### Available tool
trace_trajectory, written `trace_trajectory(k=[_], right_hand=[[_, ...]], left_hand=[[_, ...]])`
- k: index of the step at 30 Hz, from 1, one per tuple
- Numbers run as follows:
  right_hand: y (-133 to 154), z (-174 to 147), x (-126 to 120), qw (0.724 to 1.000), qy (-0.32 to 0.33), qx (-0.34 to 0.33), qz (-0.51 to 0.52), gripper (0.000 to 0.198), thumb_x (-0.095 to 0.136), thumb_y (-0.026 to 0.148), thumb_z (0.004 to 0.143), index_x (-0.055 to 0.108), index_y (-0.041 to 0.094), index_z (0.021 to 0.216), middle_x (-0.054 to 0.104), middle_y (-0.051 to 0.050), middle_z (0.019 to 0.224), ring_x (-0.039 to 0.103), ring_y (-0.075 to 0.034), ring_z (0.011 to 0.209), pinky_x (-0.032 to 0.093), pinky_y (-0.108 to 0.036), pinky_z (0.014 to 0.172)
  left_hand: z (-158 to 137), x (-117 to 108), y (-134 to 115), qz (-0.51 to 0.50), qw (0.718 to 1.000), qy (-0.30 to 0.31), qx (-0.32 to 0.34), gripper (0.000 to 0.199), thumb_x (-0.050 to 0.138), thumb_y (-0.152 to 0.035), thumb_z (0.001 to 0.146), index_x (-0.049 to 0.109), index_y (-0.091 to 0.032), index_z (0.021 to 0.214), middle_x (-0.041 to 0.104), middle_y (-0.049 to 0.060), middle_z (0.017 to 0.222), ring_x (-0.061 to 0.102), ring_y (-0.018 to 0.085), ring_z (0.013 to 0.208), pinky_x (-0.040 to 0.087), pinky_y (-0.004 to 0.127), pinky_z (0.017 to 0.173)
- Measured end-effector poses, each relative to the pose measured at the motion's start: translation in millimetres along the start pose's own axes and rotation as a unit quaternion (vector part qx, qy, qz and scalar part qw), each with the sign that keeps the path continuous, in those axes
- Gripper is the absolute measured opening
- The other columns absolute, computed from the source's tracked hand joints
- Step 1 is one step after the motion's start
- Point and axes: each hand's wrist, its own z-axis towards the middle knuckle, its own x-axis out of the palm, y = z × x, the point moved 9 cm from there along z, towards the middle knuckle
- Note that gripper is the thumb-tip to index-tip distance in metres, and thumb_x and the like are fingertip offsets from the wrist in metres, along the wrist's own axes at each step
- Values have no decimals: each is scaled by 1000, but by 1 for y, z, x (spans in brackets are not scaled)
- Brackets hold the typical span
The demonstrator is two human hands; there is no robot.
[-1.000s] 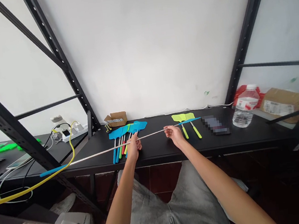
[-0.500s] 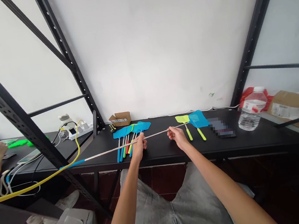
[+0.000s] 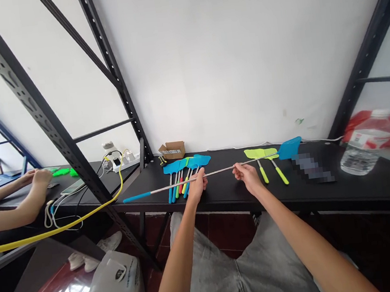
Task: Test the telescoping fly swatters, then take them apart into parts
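Note:
A long blue fly swatter [image 3: 215, 172] with a metal telescopic rod is stretched out level above the table, its blue handle at the left and its blue paddle at the right. My left hand [image 3: 197, 186] is closed around the rod left of its middle. Further right, my right hand [image 3: 247, 176] pinches the same rod. Behind my left hand lies a group of several short fly swatters [image 3: 174, 167], mostly blue, with some green, yellow and red handles. Two yellow-green fly swatters [image 3: 263, 174] lie beyond my right hand, partly crossed by the rod.
On the black table [image 3: 230, 198] are a small cardboard box [image 3: 172, 151], a black clip [image 3: 162, 160], a blurred dark object [image 3: 313, 168] and a water bottle [image 3: 364, 149]. A yellow cable [image 3: 83, 216] hangs across the rack post. Another person's hands [image 3: 37, 179] are at the left.
The view has turned left, so the scene sits further right. The paddle of the long swatter has tilted and now shows apart from the yellow-green swatters. Both hands keep hold of the rod.

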Motion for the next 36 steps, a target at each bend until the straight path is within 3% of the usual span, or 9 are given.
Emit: trace_trajectory(k=[2, 8, 10, 16, 23, 30, 36], right_hand=[[-1, 0, 1, 1000, 6, 1, -4, 33, 81, 44, 65, 69, 15, 76, 67, -5, 66, 53, -11, 52, 37, -25, 46], [3, 2, -15, 995, -67, -16, 75, 32, 83, 43, 61, 68, 18, 75, 67, -3, 66, 54, -11, 52, 39, -24, 46], [3, 2, -13, 996, -58, -15, 67, 33, 82, 44, 62, 68, 17, 77, 68, -4, 67, 54, -11, 52, 38, -24, 46], [2, 0, -1, 1000, -10, -8, 13, 35, 79, 47, 68, 69, 15, 78, 69, -6, 68, 55, -11, 52, 38, -24, 47], [3, 2, -9, 998, -38, -21, 47, 35, 81, 48, 65, 68, 17, 77, 68, -4, 67, 55, -11, 52, 38, -23, 47], [2, -1, 4, 1000, 20, 0, -13, 39, 79, 51, 67, 70, 16, 80, 72, -7, 75, 57, -11, 55, 38, -23, 48], [3, 0, -9, 998, -44, -8, 48, 40, 82, 52, 62, 69, 16, 75, 65, -3, 63, 52, -10, 52, 39, -23, 47]], left_hand=[[0, 1, 1, 10, 1000, 7, 0, 43, 63, -54, 78, 41, -22, 61, 34, -6, 43, 37, 10, 37, 23, 23, 39], [2, -2, -6, -52, 998, -7, 25, 48, 51, -57, 86, 37, -21, 57, 30, -7, 44, 28, 7, 38, 25, 21, 41], [2, 0, -8, -55, 998, 2, 31, 48, 51, -56, 86, 37, -21, 56, 29, -7, 44, 27, 7, 38, 25, 21, 41], [-4, 18, -7, 76, 993, 87, 18, 53, 59, -57, 83, 40, -20, 50, 34, -3, 45, 32, 9, 41, 20, 24, 42], [0, 9, -9, 33, 998, 37, 35, 53, 52, -59, 86, 38, -21, 52, 29, -4, 45, 29, 9, 41, 22, 25, 44], [-4, 26, -7, 158, 980, 117, 22, 57, 46, -62, 88, 38, -20, 50, 32, -3, 45, 33, 10, 44, 23, 26, 46], [-6, 29, -11, 167, 978, 122, 31, 56, 43, -61, 89, 37, -20, 51, 32, -3, 45, 32, 11, 44, 23, 27, 47]])
